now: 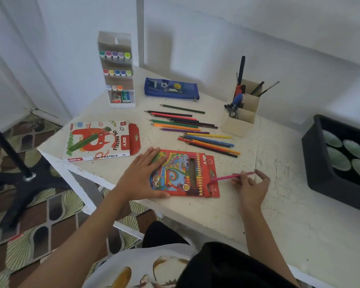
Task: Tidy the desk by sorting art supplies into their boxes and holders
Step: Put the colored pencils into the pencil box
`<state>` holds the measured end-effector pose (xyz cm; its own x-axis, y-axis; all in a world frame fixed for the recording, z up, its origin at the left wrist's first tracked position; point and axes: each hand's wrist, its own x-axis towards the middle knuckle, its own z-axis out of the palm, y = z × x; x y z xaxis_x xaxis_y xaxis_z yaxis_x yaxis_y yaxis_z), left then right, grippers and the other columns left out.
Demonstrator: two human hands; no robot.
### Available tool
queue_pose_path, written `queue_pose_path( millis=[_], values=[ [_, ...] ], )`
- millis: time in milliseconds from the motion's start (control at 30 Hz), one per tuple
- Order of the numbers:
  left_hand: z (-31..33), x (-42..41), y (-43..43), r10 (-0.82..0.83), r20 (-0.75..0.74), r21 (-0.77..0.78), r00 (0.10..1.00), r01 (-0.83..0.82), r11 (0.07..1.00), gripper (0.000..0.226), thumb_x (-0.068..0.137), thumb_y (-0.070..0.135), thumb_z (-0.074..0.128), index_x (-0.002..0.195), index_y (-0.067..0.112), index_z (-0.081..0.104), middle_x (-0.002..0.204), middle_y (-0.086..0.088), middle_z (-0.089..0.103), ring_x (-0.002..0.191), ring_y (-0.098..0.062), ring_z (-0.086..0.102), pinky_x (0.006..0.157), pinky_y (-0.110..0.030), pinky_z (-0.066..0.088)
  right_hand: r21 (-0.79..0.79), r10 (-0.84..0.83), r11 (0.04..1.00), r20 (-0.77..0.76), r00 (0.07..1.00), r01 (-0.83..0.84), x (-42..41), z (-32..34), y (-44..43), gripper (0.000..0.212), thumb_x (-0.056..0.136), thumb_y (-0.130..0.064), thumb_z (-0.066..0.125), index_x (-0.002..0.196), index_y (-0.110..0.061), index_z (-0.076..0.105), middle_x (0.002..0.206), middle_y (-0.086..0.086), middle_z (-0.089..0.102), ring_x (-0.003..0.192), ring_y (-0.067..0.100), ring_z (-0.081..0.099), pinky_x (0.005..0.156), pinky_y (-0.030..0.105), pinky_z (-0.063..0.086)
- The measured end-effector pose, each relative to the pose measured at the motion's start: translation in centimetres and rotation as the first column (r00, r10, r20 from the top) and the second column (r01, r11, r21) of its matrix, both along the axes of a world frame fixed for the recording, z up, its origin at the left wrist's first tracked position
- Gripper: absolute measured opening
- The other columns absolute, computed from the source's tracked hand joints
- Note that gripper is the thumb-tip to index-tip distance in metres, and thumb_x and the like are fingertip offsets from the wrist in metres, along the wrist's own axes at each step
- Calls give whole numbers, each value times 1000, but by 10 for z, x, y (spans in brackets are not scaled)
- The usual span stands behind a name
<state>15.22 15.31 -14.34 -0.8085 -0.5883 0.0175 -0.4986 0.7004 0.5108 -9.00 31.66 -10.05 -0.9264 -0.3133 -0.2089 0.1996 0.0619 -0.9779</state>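
Pink pencil (227,177) is pinched near its back end by the right hand (252,187), tip at the mouth of the pencil box (187,173) that the left hand (142,173) pins down, fingers straight. Light, stiff and smooth, it should steer well from that pinch; the thin box probably slides unless held

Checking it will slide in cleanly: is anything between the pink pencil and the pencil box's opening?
Nothing visible. The right hand holds the pink pencil, tip at the open end of the colour pencil box; the left hand rests on its opposite end.
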Motion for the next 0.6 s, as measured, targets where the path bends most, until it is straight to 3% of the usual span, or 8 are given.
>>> queue_pose_path(
  millis=[167,267,367,467,600],
  values=[
    [1,0,0,1,11,-4,1000,0,1000,113,53,99,27,147,39,6,158,10,-4,143,-5,-15,115,-33,-8,155,366,923,-78,927,-351,7,2,3,8,89,-1,58,97,1,58,80,13,68,59,9,67,55,16,52],
    [1,0,0,2,21,-4,1000,-2,1000,114,53,99,27,147,39,5,158,10,-4,143,-5,-16,115,-33,-9,393,551,793,-137,823,-465,8,0,8,6,84,-5,66,80,-8,67,79,5,68,66,6,63,63,16,46],
    [2,0,1,-1,25,-4,1000,1,1000,114,53,99,27,147,39,5,158,10,-5,143,-5,-16,114,-32,-9,542,674,668,-151,723,-510,6,-1,7,19,79,-10,73,69,-24,64,83,0,64,78,11,59,68,17,45],
    [2,0,1,-1,25,-8,1000,1,1000,112,53,99,26,146,40,3,159,9,-5,143,-5,-17,115,-33,-9,641,749,580,-175,639,-503,11,-5,-1,14,78,-14,74,71,-21,64,91,-3,55,83,9,52,69,14,41],
    [1,0,0,3,40,-3,999,-3,1000,111,52,100,24,144,42,0,158,10,-7,143,-5,-17,114,-33,-10,647,766,577,-216,605,-499,15,-8,-6,15,77,-12,75,73,-22,65,97,-1,52,94,11,50,71,14,38]
  ],
)
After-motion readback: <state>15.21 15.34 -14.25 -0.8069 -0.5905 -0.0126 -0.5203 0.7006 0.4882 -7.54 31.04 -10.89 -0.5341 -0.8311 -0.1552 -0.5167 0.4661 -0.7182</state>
